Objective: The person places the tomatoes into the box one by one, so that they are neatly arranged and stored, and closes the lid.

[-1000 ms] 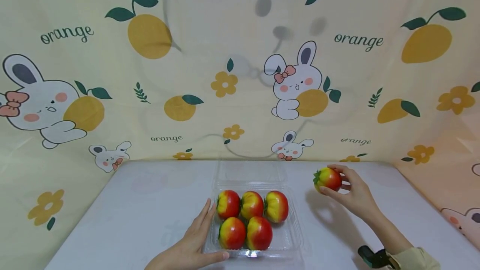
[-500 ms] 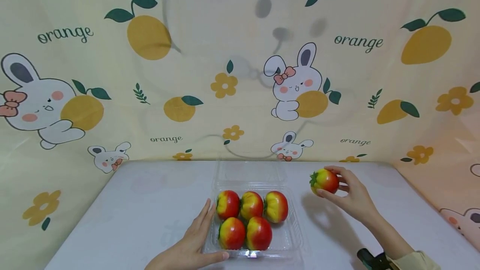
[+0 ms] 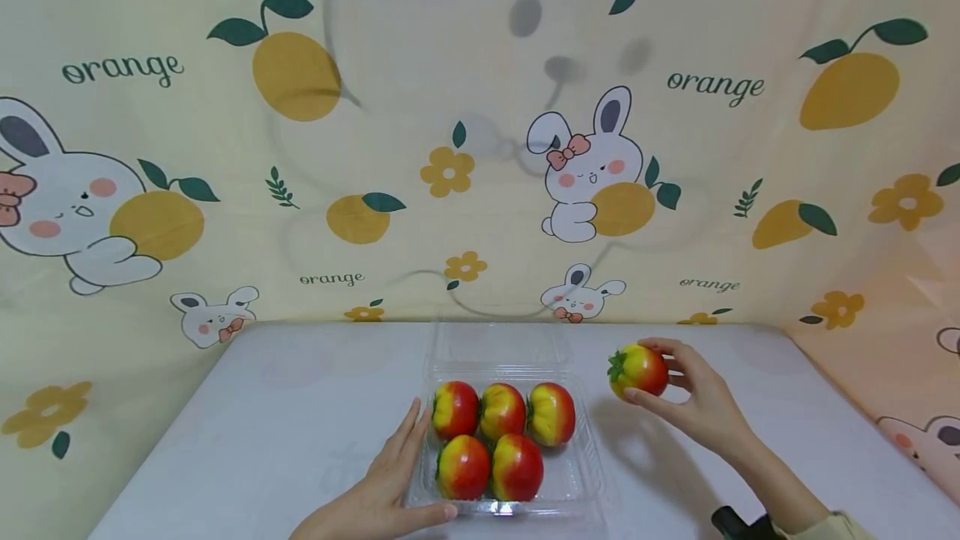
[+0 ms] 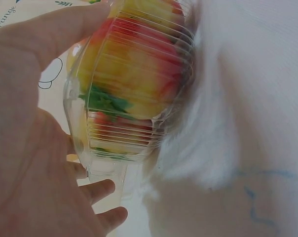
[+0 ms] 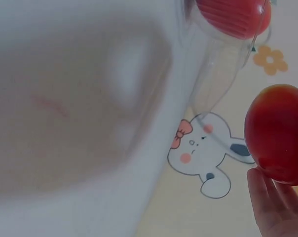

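My right hand (image 3: 703, 407) holds a red-and-yellow fruit (image 3: 643, 370) with a green leafy top, between thumb and fingers. The fruit is above the table, right of a clear plastic box (image 3: 572, 477); its leafy end points left. In the right wrist view its red side (image 5: 279, 133) shows, with fingertips behind it. Inside the box are several similar fruits (image 3: 503, 411), three in the back row and two in front, leaving a gap at front right. My left hand (image 3: 378, 477) rests along the box's left side, fingers straight, thumb at the front corner.
The box's clear lid (image 3: 498, 347) lies folded back toward the patterned cloth (image 3: 480, 223) behind the table. White table surface (image 3: 300, 407) extends on both sides of the box. A dark band (image 3: 742, 525) is on my right wrist.
My right hand has moved a little left and down with the fruit, closer to the box. The left hand, box and fruits inside stay in place.
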`<act>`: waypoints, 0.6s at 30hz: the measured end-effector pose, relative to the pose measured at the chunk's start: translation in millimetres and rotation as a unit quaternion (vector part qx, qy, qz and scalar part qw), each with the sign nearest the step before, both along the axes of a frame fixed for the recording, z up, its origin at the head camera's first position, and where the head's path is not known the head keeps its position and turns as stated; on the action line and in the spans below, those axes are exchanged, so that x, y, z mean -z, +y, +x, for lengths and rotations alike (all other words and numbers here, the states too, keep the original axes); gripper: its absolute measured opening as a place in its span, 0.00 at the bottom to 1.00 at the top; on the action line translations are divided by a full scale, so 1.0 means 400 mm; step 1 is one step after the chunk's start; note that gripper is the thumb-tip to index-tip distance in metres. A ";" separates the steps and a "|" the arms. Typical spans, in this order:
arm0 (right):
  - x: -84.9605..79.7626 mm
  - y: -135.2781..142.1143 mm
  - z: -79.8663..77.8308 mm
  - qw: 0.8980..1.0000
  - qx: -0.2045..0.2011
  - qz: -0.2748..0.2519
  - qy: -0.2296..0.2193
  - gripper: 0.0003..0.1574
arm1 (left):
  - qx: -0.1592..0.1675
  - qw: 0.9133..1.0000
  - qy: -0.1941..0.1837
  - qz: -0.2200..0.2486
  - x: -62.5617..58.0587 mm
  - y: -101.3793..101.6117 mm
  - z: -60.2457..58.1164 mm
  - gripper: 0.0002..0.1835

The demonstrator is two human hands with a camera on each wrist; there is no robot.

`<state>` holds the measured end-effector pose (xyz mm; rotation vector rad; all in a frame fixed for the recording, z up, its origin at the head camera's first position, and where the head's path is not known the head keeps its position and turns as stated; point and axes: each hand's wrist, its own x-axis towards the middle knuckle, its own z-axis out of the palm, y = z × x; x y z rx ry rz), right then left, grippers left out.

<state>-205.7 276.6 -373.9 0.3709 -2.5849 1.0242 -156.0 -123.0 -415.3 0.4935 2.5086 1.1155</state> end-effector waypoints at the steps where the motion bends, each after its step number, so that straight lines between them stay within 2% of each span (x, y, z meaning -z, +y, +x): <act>1: 0.000 -0.002 0.002 1.000 -0.001 0.001 0.002 0.40 | 0.000 1.000 -0.001 0.001 0.000 0.000 0.000 0.60; 6: -0.001 -0.014 0.010 1.000 -0.006 0.005 0.010 0.40 | -0.001 1.000 -0.003 0.004 0.000 0.000 -0.001 0.60; 18: 0.000 -0.038 0.027 1.000 -0.013 0.009 -0.009 0.41 | 0.007 1.000 0.008 0.005 0.005 -0.003 0.001 0.60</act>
